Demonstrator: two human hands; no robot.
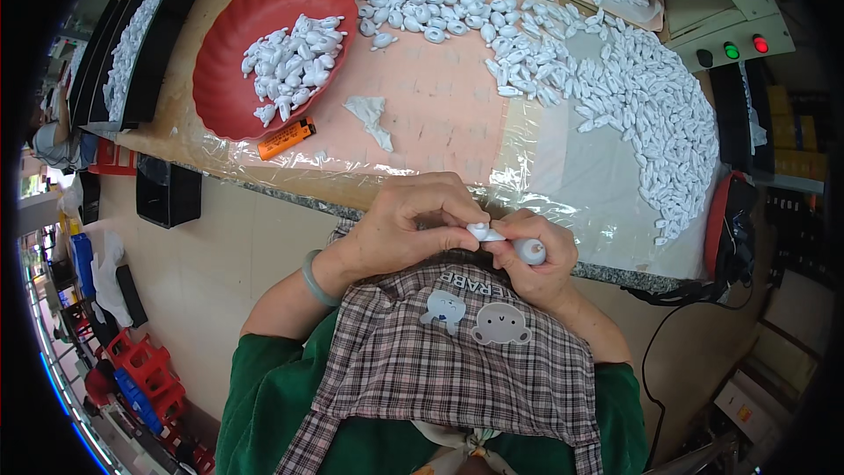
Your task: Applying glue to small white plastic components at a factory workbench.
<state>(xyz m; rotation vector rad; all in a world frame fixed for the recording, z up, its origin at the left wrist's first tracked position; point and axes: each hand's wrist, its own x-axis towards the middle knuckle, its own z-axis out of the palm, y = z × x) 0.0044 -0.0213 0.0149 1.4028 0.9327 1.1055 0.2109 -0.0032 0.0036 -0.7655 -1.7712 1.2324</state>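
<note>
Close in front of my apron, at the table's front edge, both hands meet. My left hand [413,215] pinches a small white moulded piece [483,231] between thumb and fingertips. Curled around a small white bottle [530,251], my right hand [549,274] has its fingertips at the right end of that piece. The bottle's round end faces up toward me; its other end is hidden by the fingers. Beyond the hands lie heaps of loose white parts: rounded ones [426,7] at the back and slim ones [664,114] to the right.
A red scalloped bowl [215,79] with joined white figures stands at left on the table. Beside it lie an orange lighter [287,138] and a crumpled tissue [371,120]. Back right is a machine box [738,31] with lit buttons. A black bin [169,192] is on the floor.
</note>
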